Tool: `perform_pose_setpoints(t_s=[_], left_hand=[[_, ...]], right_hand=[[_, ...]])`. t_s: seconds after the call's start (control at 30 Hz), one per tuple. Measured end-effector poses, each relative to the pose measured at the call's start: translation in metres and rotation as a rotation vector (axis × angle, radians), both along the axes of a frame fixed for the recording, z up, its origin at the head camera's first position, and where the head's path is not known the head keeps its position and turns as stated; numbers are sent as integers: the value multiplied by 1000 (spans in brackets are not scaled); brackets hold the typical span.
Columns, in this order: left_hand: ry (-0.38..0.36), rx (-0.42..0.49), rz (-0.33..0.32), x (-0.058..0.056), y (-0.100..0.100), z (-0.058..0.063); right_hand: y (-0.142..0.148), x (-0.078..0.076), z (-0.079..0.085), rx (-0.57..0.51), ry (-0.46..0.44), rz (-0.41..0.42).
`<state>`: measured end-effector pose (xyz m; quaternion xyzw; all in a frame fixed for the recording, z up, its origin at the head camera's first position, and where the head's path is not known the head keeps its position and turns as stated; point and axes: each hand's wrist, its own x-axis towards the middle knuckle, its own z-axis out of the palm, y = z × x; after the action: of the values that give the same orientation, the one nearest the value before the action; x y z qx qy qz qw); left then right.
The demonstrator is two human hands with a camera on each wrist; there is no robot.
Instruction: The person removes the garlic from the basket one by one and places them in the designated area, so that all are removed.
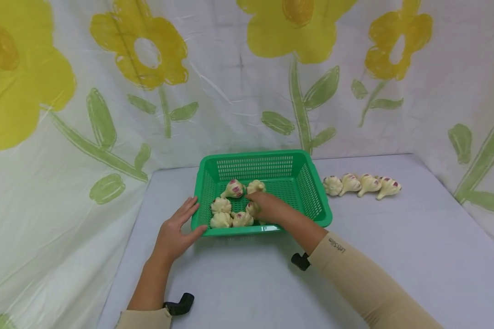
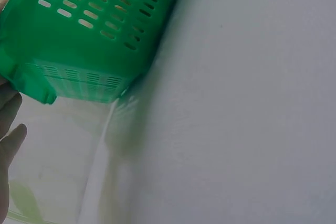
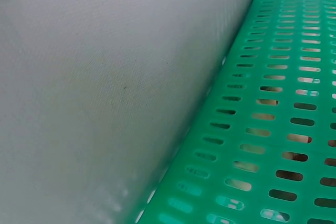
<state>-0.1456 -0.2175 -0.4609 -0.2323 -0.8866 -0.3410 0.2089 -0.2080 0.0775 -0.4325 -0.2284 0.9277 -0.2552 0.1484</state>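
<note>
Hands at work over a green plastic basket point(image 1: 234, 231): your left hand point(image 1: 176, 234) lies spread against the rim at 8 o'clock, while your right hand point(image 1: 269, 208) reaches inside from 4 o'clock among purple-streaked garlic bulbs point(image 1: 221, 220). Its fingertips are partly hidden, so whether it pinches the bulb beneath it cannot be told. The bulbs cluster in the basket, mostly from 7 to 11 o'clock; four loose bulbs point(image 1: 369, 184) lie in a row on the counter point(image 1: 395, 246), beyond the rim at 3 o'clock. Each looks light and firm, its smooth skin apt to slip under a slack grip; the rounded body, just below the tapering neck, should give you the surest hold. Expect a bulb to roll if nudged. The slotted, thin-walled basket seems light, stiff enough to keep its shape yet likely to skid if pushed; steady it by the rim. The counter wears a smooth, pale covering. White sheeting point(image 1: 220, 82) encloses the space, painted with yellow flowers point(image 1: 267, 34) from 10 o'clock round to 2, with green leaves point(image 1: 321, 89) among their stems.
</note>
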Motion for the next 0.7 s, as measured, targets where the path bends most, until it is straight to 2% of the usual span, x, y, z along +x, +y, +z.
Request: perform_pose_setpoints(t_s=[0.27, 0.7], left_hand=[[34, 101, -26, -5, 0, -10], [24, 158, 3, -5, 3, -15]], right_hand=[[2, -1, -1, -25, 26, 16], [1, 0, 2, -6, -65, -80]])
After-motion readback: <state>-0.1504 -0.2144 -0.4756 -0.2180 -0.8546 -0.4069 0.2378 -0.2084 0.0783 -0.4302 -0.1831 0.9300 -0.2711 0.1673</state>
